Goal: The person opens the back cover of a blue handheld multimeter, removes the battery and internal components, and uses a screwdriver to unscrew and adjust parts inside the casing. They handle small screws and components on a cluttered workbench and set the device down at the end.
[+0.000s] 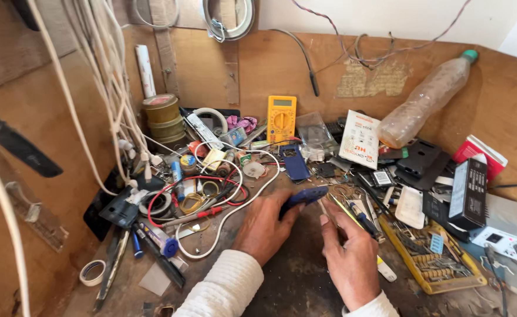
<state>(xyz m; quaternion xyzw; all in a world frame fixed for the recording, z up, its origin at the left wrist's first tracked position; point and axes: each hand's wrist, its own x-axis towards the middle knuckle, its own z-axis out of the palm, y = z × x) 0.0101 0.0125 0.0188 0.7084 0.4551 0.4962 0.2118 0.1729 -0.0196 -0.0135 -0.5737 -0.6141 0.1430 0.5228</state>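
1. Your left hand lay near the middle of the front edge of the cluttered wooden table, fingers curled shut around a small dark-blue plastic device that stuck out past your thumb toward the back wall.
2. Your right hand sat just beside it, to the right. Its fingers were closed on a slim yellow-and-black pen-shaped tool, with the tool's thin tip pointing up and left, close to the blue device; I could not tell whether the tip touched it.
3. The two hands were near each other but apart, over a bare dark patch of the table.
4. To the left of your left hand lay a tangle of red and white wires, with a blue-tipped marker nearer the front-left corner and a small roll of white tape by the left edge.
5. To the right of your right hand stood a flat yellow plastic tray of small parts, and beyond it a black rectangular box on a white boxy unit at the right edge.
6. Against the back edge stood a yellow multimeter; a clear plastic bottle with a green cap leaned in the back-right corner, and stacked tape rolls sat toward the back-left.
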